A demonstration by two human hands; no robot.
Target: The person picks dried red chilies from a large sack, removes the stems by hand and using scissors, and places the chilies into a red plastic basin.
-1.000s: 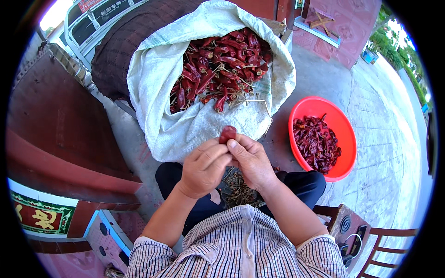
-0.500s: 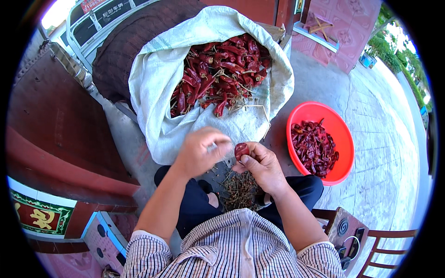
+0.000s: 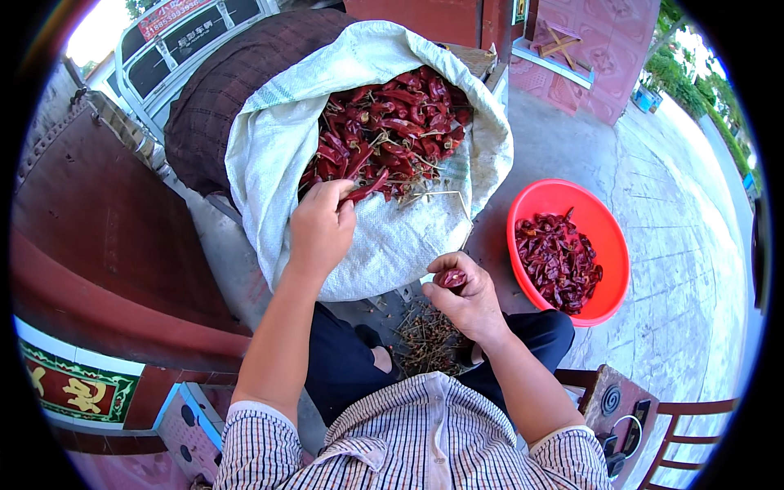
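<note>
My left hand [image 3: 322, 224] reaches to the mouth of a white woven sack [image 3: 278, 155] heaped with dried red chili peppers [image 3: 400, 114]. Its fingers are pinched on the end of one long dried chili pepper [image 3: 367, 187] at the near edge of the heap. Lower and to the right, my right hand [image 3: 474, 304] is closed around another dried chili pepper [image 3: 451, 278], whose end pokes out between thumb and fingers. Loose stems [image 3: 426, 194] lie on the sack's lip, beside the heap.
A red plastic basin [image 3: 614, 269] holding stemless chili peppers stands on the concrete at my right. Between my feet lies a pile of stems [image 3: 429, 336]. A dark bulging sack [image 3: 208, 106] and a vehicle [image 3: 184, 41] are behind, left. A wooden chair [image 3: 690, 437] stands lower right.
My left hand has moved up and away from the right hand to the chili peppers in the sack. My right hand has shifted slightly right, still holding its chili pepper.
</note>
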